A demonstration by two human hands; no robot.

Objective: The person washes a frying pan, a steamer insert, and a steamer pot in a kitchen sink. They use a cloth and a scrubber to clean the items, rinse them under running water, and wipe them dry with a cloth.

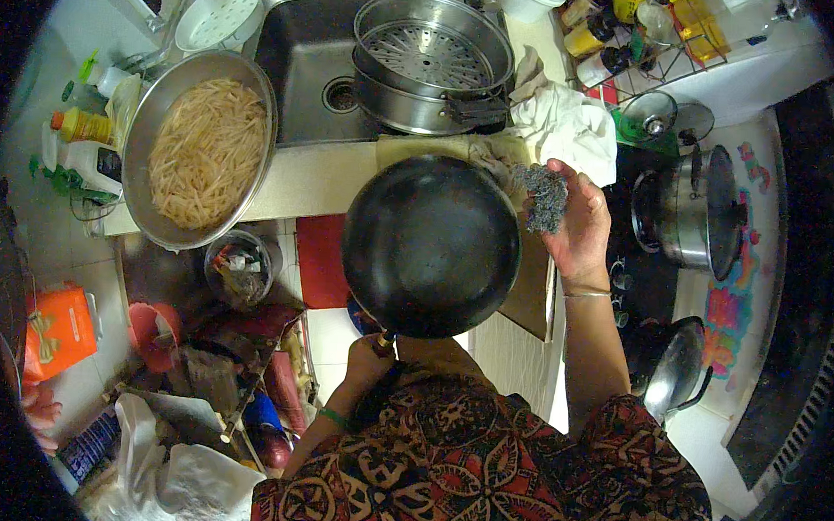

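My left hand [369, 360] grips the handle of a black frying pan [432, 247], low in front of my body. The pan's dark inner face is turned up towards me, with nothing lying in it. In my right hand [580, 230] is a grey steel-wool scrubber [544, 198], held between thumb and fingers just beyond the pan's right rim. Behind the pan, a yellowish cloth [423, 150] lies along the counter's front edge. A crumpled white cloth [573, 123] lies on the counter beyond my right hand.
A steel steamer pot [425, 102] stands in the sink [294, 105]. Left of it, a metal basin [139, 154] holds pale shredded strips. A lidded pot [685, 211] and a wok [676, 373] stand at the stove on the right. Below left is a waste bin [272, 253].
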